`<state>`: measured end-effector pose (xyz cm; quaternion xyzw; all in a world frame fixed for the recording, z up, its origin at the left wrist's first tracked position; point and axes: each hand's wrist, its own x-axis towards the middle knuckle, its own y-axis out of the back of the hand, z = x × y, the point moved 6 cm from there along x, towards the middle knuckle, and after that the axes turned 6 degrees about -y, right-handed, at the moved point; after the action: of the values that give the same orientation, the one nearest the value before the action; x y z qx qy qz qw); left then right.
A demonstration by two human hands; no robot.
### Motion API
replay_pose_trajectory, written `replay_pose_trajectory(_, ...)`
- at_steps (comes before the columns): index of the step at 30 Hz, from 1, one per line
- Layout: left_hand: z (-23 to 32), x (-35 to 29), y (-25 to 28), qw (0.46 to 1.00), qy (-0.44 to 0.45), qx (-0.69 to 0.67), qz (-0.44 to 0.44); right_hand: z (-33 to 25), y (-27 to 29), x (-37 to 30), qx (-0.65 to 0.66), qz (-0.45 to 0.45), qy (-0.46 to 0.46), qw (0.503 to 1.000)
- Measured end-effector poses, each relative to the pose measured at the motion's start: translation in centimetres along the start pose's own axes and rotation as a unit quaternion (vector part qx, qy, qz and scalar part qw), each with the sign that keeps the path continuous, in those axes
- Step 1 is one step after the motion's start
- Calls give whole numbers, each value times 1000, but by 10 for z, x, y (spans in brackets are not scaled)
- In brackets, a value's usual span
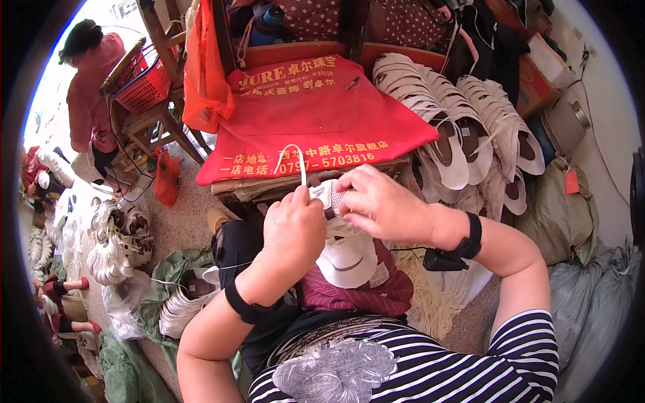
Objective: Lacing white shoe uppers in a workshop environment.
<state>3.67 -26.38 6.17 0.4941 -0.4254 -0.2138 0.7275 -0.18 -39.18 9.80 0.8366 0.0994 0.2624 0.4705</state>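
A white shoe upper (347, 260) rests on my lap over a maroon striped cloth (379, 292), its toe toward me. My left hand (294, 225) is closed around a white shoelace (304, 176), which loops up above the fist and curves over to the left. At the top of the shoe, my right hand (386, 205) has its fingers bent against the edge beside the pale tongue (322, 193). Its fingertips press on the shoe there, and exactly what they pinch is partly hidden. Both wrists wear black bands.
Ahead stands a low table covered by a red cloth (289, 114). Stacked white shoe uppers (463, 127) lie at its right. Pale laces (430, 302) spread beside my lap. More uppers (185, 309) sit on the left floor. A person (97, 87) is by a chair with a red basket (144, 84).
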Motion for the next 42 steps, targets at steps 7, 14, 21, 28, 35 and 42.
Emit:
replay_pose_trajectory(7,-19,-10,-10,948,117,-295,11,8,-17,-19,-86,20,-36,995)
replay_pose_trajectory(14,-2,3,-10,990,38,-136,-3,11,-24,-19,-107,30,-56,992)
replay_pose_trajectory(21,-11,-9,-11,957,91,-270,51,13,-27,-26,-98,50,-75,991)
replay_pose_trajectory(28,-7,-10,-9,988,55,-133,54,16,-29,-24,-93,55,-85,991)
replay_pose_trajectory(35,-11,-21,-31,947,124,-272,116,28,-28,-19,13,45,-135,990)
replay_pose_trajectory(42,-24,-48,-11,926,156,-327,110,19,17,-30,-153,171,-69,971)
